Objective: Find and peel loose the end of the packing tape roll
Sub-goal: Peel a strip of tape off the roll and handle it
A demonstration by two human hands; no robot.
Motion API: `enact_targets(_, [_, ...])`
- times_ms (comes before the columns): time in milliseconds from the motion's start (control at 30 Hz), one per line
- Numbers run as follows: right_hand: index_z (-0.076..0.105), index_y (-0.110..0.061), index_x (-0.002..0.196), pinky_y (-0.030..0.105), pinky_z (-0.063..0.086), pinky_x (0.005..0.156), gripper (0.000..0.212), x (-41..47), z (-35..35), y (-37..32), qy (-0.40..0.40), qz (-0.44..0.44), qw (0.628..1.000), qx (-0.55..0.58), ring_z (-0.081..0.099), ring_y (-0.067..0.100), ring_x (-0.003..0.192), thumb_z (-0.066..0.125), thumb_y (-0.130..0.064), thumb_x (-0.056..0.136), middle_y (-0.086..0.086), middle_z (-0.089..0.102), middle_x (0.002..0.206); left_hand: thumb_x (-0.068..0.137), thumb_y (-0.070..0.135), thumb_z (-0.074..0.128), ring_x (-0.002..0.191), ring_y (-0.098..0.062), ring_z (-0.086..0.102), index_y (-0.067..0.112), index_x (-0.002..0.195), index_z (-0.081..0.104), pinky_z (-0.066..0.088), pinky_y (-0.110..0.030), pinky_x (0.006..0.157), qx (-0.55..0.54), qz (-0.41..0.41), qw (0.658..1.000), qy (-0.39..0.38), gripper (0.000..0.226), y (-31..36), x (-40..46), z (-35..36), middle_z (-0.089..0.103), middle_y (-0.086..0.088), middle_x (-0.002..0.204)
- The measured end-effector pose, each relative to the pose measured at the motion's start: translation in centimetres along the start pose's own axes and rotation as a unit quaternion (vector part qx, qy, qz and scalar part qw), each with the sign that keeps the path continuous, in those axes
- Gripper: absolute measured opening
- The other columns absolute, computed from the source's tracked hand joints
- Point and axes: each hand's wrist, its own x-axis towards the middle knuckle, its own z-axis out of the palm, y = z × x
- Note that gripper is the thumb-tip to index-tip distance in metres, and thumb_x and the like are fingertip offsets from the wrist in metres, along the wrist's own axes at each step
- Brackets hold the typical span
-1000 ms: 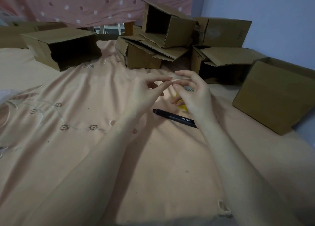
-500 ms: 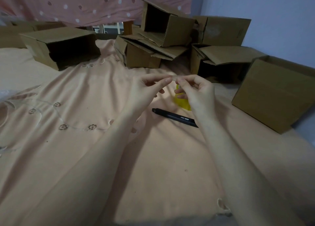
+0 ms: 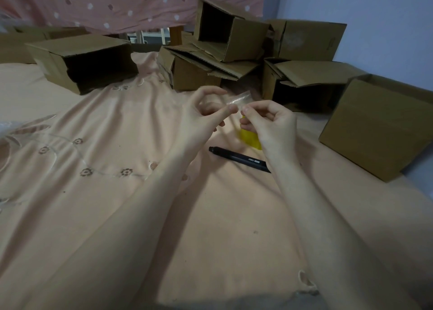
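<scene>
1. Left hand (image 3: 201, 120): raised above the bedsheet (image 3: 117, 192), thumb and forefinger curled and pinching the left part of a clear strip of tape (image 3: 239, 99).
2. Right hand (image 3: 271, 124): just right of the left hand, fingers curled, fingertips pinching the same strip at its near right edge. The thumb tips of the two hands almost touch.
3. Strip of tape: transparent, crumpled, held up between the two hands, above the sheet.
4. Tape roll (image 3: 250, 137): yellow, mostly hidden behind the right hand, low near the sheet. Whether the right hand's lower fingers hold it cannot be told, nor whether the strip joins it.
5. Black pen (image 3: 239, 158): lies on the sheet, just near of the roll, partly under the right wrist.
6. Cardboard boxes: one open box (image 3: 79, 61) far left, a heap (image 3: 229, 45) far centre, one (image 3: 379, 124) at the right.
7. Pink dotted curtain (image 3: 117, 3) hangs along the far side.
</scene>
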Motion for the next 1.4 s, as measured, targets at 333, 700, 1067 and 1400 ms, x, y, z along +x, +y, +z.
enact_targets(333, [0.050, -0.019, 0.101, 0.036, 0.061, 0.071, 0.035, -0.01, 0.15, 0.06, 0.000, -0.010, 1.000, -0.014, 0.071, 0.018, 0.070, 0.072, -0.004, 0.077, 0.006, 0.067, 0.071, 0.081, 0.010, 0.075, 0.062, -0.009, 0.059, 0.013, 0.108, 0.045, 0.046, -0.016, 0.056, -0.004, 0.009, 1.000, 0.006, 0.040, -0.41, 0.10, -0.02, 0.067, -0.003, 0.072])
enact_targets(700, [0.052, -0.018, 0.109, 0.026, 0.057, 0.062, 0.033, -0.43, 0.25, -0.52, -0.069, -0.002, 0.998, -0.011, 0.072, 0.020, 0.071, 0.061, 0.000, 0.083, 0.010, 0.074, 0.082, 0.084, -0.004, 0.062, 0.072, -0.016, 0.068, 0.004, 0.116, 0.044, 0.057, -0.032, 0.076, -0.032, 0.004, 0.999, 0.010, 0.037, -0.49, 0.26, 0.16, 0.066, -0.003, 0.080])
enact_targets(1067, [0.048, -0.023, 0.106, 0.024, 0.054, 0.059, 0.037, -0.82, 0.06, -0.38, -0.093, -0.087, 0.988, -0.088, 0.066, 0.013, 0.071, 0.045, 0.006, 0.085, 0.002, 0.065, 0.085, 0.085, -0.003, 0.059, 0.079, -0.007, 0.067, 0.010, 0.125, 0.043, 0.055, -0.023, 0.074, -0.080, -0.038, 0.996, 0.006, 0.045, -0.40, 0.49, -0.07, 0.064, 0.003, 0.078])
enact_targets(1400, [0.060, -0.022, 0.094, 0.036, 0.056, 0.080, 0.031, -0.55, 0.11, 0.30, -0.101, -0.157, 0.969, -0.162, 0.063, 0.015, 0.088, 0.054, 0.007, 0.083, 0.001, 0.062, 0.097, 0.085, 0.002, 0.067, 0.076, -0.006, 0.066, 0.012, 0.127, 0.045, 0.055, -0.025, 0.074, -0.093, -0.050, 0.994, -0.019, 0.049, -0.51, 0.58, -0.40, 0.066, 0.011, 0.072])
